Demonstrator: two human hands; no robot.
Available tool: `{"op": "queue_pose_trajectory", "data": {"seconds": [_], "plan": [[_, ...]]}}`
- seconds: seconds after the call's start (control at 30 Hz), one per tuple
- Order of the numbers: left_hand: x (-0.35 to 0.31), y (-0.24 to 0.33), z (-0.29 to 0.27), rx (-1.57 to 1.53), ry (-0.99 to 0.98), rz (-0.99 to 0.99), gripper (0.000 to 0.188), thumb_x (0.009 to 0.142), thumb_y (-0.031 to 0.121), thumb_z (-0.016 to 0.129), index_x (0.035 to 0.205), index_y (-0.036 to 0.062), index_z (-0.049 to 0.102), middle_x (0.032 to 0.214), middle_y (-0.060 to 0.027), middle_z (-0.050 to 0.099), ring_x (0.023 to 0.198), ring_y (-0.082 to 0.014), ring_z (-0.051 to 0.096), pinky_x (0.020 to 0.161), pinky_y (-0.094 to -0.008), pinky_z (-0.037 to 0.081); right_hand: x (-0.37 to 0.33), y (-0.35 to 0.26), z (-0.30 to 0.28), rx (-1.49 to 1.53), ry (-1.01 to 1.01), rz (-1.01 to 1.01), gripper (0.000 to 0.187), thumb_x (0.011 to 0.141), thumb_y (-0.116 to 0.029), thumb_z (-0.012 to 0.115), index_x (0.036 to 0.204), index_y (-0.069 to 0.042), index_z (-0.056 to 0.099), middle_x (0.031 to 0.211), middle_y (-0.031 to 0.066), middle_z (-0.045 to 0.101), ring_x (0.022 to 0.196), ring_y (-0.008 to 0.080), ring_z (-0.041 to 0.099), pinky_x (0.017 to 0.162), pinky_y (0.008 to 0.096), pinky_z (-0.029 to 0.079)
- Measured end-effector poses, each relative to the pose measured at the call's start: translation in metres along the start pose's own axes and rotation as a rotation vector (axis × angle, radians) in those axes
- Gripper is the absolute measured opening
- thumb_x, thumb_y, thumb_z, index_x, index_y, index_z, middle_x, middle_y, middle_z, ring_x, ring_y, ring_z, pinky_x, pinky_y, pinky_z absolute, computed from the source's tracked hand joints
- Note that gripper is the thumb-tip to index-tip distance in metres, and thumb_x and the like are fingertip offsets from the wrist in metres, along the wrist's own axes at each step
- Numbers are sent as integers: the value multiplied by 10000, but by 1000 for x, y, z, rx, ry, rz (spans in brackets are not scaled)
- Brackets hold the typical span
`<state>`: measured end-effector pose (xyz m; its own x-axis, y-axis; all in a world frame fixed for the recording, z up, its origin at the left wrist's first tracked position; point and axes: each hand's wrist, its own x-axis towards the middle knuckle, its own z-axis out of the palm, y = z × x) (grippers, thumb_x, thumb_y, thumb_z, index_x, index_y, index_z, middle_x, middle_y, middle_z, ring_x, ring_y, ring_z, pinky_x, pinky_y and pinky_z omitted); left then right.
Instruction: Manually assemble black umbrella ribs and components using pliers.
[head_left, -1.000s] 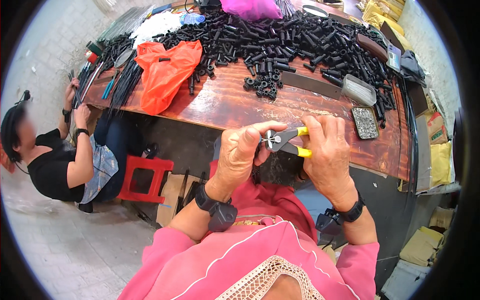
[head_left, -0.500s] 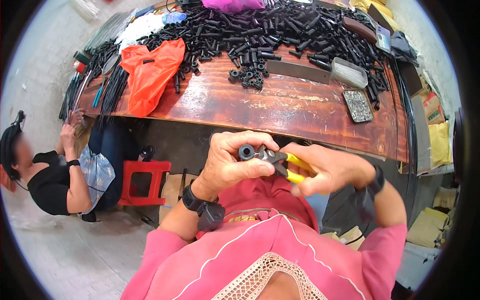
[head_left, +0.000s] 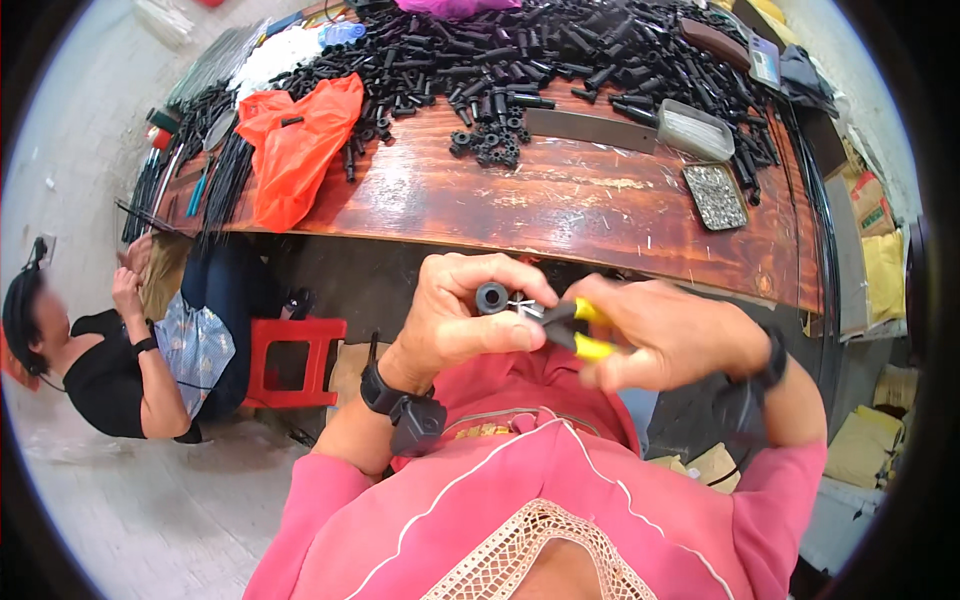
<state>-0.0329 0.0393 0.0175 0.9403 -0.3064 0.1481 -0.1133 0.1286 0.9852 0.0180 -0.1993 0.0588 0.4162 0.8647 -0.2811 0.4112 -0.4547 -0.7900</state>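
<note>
Pliers [head_left: 592, 347] with yellow handles are gripped in the person's right hand [head_left: 665, 330], which is blurred; I cannot tell how far the jaws stand apart. Left hand [head_left: 450, 310], curled narrow, pinches a short black tube [head_left: 491, 298] with its round, hollow end showing past the fingers. Beside it, thin pale pieces [head_left: 522, 304] stick out close to the tip of the pliers. Both hands meet before the pink top [head_left: 480, 500], just short of the near edge of the wooden table [head_left: 440, 205].

Across the far side spreads a heap of black tubes [head_left: 560, 55], with a bright red-orange bag [head_left: 305, 150] left of the bare wood. Toward the right lie a flat bar [head_left: 590, 130], a clear box [head_left: 690, 153] and, just nearer, a tray [head_left: 725, 227] of small metal bits. Over on the left, a co-worker [head_left: 105, 375] in black sits near a red stool [head_left: 325, 362].
</note>
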Motion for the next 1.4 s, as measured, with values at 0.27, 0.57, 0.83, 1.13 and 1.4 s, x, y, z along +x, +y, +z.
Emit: {"op": "queue_pose_trajectory", "data": {"seconds": [0.27, 0.57, 0.83, 1.13, 1.4], "plan": [[8, 5, 8, -144, 29, -51, 724, 578, 352, 921, 1109, -66, 661, 728, 18, 575, 630, -50, 474, 569, -217, 352, 4, 29, 4, 903, -484, 96, 511, 809, -329, 736, 1109, 54, 579, 663, 76, 624, 560, 155, 611, 517, 300, 472], [15, 3, 0, -80, 82, 78, 445, 666, 156, 856, 1057, 9, 704, 986, -57, 688, 859, -100, 596, 768, -237, 468, -15, -4, -9, -887, 780, -301, 323, 761, -139, 603, 1056, -9, 577, 845, 185, 608, 741, 327, 609, 604, 402, 449], [17, 1, 1, -118, -143, 47, 413, 678, 146, 861, 1030, 2, 701, 908, -53, 691, 801, -100, 618, 748, -235, 480, -8, 22, -8, 613, -249, 74, 529, 726, -353, 784, 1048, 24, 599, 666, 102, 657, 573, 192, 651, 528, 315, 488], [26, -4, 6, 76, 18, 139, 533, 864, 499, 669, 1058, 4, 709, 941, -59, 694, 831, -112, 618, 734, -248, 487, -4, 9, -3, -33, 59, 65, 442, 660, -205, 692, 977, 13, 473, 744, 225, 574, 795, 408, 603, 670, 463, 456], [28, -1, 16, 22, 214, -141, 1045, 847, 835, 151, 956, -35, 718, 599, 21, 522, 514, -66, 397, 517, -225, 300, 3, 2, 8, -399, 299, 109, 327, 856, -309, 638, 974, -19, 545, 734, 215, 646, 724, 429, 641, 639, 495, 485]]}}
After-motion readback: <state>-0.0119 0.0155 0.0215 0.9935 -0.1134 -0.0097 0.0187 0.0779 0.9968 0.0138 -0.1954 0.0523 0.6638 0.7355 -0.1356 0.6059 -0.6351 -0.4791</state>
